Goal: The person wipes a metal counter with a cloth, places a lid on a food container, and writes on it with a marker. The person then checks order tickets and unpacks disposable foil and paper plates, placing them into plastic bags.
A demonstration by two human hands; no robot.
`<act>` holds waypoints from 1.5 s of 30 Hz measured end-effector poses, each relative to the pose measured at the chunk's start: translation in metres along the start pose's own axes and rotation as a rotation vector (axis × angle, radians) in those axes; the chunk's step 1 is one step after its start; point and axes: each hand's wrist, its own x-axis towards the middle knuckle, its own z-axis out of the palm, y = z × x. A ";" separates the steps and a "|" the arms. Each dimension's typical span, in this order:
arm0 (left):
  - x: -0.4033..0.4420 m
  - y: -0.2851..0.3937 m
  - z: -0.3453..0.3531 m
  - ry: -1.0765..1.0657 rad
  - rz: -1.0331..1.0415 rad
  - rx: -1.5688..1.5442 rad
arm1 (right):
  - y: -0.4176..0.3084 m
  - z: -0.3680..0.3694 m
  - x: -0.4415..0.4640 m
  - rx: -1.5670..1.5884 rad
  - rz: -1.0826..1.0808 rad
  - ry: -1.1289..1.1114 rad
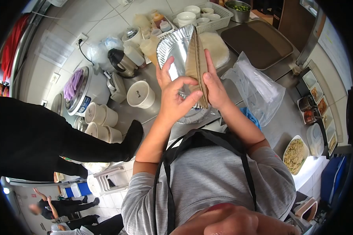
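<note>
Before my chest, a thin stack of brown cardboard sheets (195, 58) stands on edge, its layered rim facing me. My right hand (217, 90) presses along the stack's right side, thumb near the rim. My left hand (175, 94) is at the left side, with index finger and thumb bent at the cardboard's near edge. Its other fingers reach up beside a shiny foil tray (172, 45) with a crimped rim, just left of the cardboard. More foil (193, 116) shows below my hands over the counter.
Around the counter are a white tub (141, 94), a steel kettle (121, 62), a brown tray (258, 44), a clear plastic bag (259, 86) and a bowl of rice (295, 155). A co-worker's black sleeve (94, 135) reaches in at left. Other people (59, 207) stand behind.
</note>
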 end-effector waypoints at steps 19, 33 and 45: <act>-0.005 0.001 0.004 0.056 0.033 0.016 | -0.002 -0.002 -0.003 -0.066 -0.016 0.024; -0.004 0.002 0.002 0.011 0.004 0.020 | 0.003 0.000 -0.006 0.045 0.026 -0.008; -0.004 0.001 0.002 0.008 -0.034 0.012 | 0.000 0.004 -0.006 0.056 0.035 0.000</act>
